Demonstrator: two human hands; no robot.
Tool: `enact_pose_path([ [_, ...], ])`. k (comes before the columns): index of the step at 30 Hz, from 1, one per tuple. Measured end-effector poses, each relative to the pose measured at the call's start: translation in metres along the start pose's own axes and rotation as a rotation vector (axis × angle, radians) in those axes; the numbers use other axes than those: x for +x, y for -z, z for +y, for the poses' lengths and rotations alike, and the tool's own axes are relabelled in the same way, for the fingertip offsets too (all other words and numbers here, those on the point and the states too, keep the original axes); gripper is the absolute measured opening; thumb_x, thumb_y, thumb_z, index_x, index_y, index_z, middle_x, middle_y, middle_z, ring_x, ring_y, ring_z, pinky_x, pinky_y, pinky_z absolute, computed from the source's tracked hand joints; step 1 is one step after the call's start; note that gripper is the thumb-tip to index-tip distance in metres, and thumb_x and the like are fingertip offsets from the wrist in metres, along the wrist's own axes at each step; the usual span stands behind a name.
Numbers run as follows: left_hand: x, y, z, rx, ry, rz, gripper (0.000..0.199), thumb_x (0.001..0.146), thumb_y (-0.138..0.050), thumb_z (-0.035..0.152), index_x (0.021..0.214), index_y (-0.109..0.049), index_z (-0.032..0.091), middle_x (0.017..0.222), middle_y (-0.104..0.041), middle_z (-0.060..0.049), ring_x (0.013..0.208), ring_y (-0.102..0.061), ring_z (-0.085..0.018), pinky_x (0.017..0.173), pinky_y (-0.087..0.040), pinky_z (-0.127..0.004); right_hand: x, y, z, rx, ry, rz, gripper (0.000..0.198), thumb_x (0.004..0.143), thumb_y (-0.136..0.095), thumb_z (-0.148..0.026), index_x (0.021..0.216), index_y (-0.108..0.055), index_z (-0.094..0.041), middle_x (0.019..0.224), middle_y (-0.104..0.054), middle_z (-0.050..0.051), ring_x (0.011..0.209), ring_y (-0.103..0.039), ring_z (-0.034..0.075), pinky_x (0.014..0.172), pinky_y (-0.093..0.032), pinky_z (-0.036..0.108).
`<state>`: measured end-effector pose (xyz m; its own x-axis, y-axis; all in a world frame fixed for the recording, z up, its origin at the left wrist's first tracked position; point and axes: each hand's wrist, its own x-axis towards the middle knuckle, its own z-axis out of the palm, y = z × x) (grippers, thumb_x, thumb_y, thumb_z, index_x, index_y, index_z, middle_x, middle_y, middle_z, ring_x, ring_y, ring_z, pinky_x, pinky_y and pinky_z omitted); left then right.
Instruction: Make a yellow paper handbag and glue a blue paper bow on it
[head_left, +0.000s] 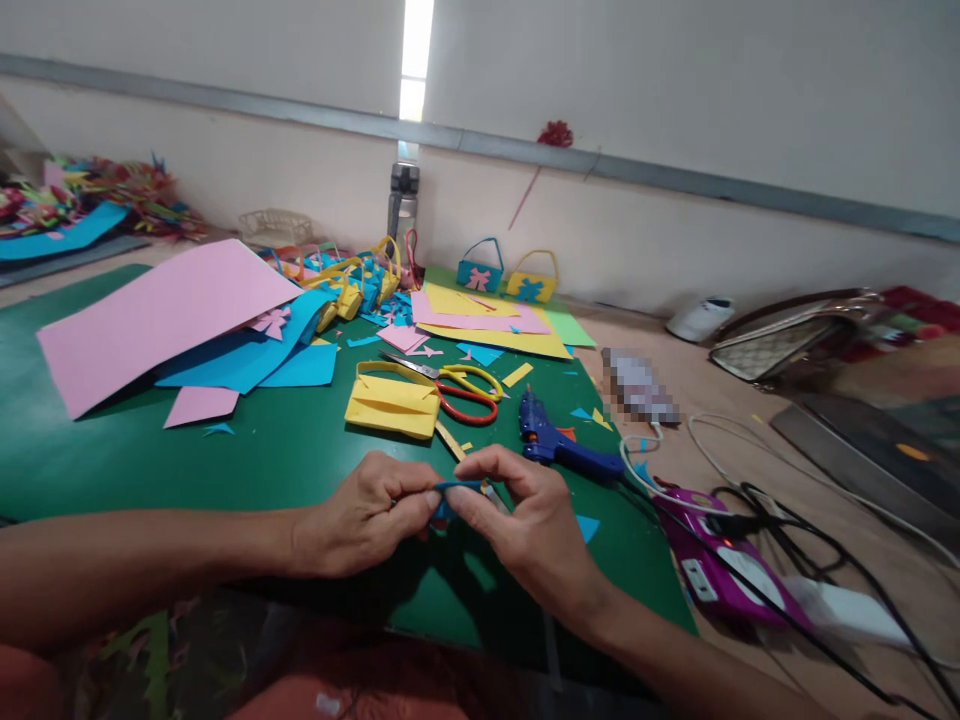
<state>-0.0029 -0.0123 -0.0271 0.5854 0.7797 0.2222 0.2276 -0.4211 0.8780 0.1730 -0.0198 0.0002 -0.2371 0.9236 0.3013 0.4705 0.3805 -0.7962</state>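
Observation:
Between both hands, over the near edge of the green mat, is a small blue paper piece [459, 485]. My left hand [375, 515] pinches its left end, and my right hand [517, 505] holds the other end between thumb and fingers. Most of the piece is hidden by my fingers. Just beyond them lies a yellow paper handbag [391, 405] with a looped handle. Scissors [469, 393] with one red and one yellow handle rest beside it. To the right, a blue glue gun [562, 440] lies with its nozzle pointing away.
Pink sheets [169, 320] and blue sheets [300, 365] cover the mat [315, 460] at left. Behind are several small paper bags [349, 300]. A purple power strip [720, 560] with cables, a water bottle [403, 205] and a handbag [795, 335] stand around the mat.

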Motion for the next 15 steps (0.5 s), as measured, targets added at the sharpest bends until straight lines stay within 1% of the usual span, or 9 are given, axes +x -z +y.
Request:
enact_pose_path([
  [3,-0.0006,-0.0008,-0.0014,0.000,-0.002,0.015,0.029,0.088,-0.038,0.024,0.067,-0.055,0.013,0.060,-0.055,0.000,0.056,-0.051,-0.009,0.055,-0.038,-0.018,0.0020,0.0013,-0.0029,0.058,-0.055,-0.038,0.006,0.068,-0.060,-0.018,0.062,-0.058,-0.019,0.056,-0.055,-0.005,0.053,-0.049,0.010,0.052,-0.039,0.022],
  [8,-0.0012,-0.0020,-0.0008,0.033,-0.021,0.035,0.030,0.089,-0.038,0.022,0.066,-0.055,0.013,0.060,-0.056,0.000,0.055,-0.051,-0.008,0.055,-0.037,-0.018,0.0037,0.0017,-0.0023,0.147,-0.149,-0.082,0.008,0.067,-0.060,-0.021,0.060,-0.059,-0.018,0.056,-0.056,-0.004,0.053,-0.049,0.011,0.052,-0.039,0.022],
  [11,-0.0017,-0.0025,-0.0005,0.047,-0.029,0.038,0.031,0.089,-0.038,0.023,0.066,-0.055,0.013,0.061,-0.056,0.000,0.055,-0.051,-0.008,0.055,-0.037,-0.018,0.0033,0.0020,-0.0013,0.166,-0.159,-0.100,0.009,0.068,-0.060,-0.021,0.059,-0.059,-0.018,0.056,-0.056,-0.004,0.054,-0.049,0.011,0.053,-0.039,0.023],
  [15,-0.0022,-0.0027,-0.0011,0.064,-0.024,0.032,0.031,0.090,-0.037,0.024,0.066,-0.055,0.014,0.061,-0.056,0.000,0.056,-0.052,-0.009,0.056,-0.037,-0.018,0.0020,0.0021,-0.0008,0.159,-0.128,-0.095,0.011,0.069,-0.059,-0.020,0.059,-0.059,-0.018,0.056,-0.056,-0.004,0.054,-0.050,0.011,0.053,-0.039,0.023],
])
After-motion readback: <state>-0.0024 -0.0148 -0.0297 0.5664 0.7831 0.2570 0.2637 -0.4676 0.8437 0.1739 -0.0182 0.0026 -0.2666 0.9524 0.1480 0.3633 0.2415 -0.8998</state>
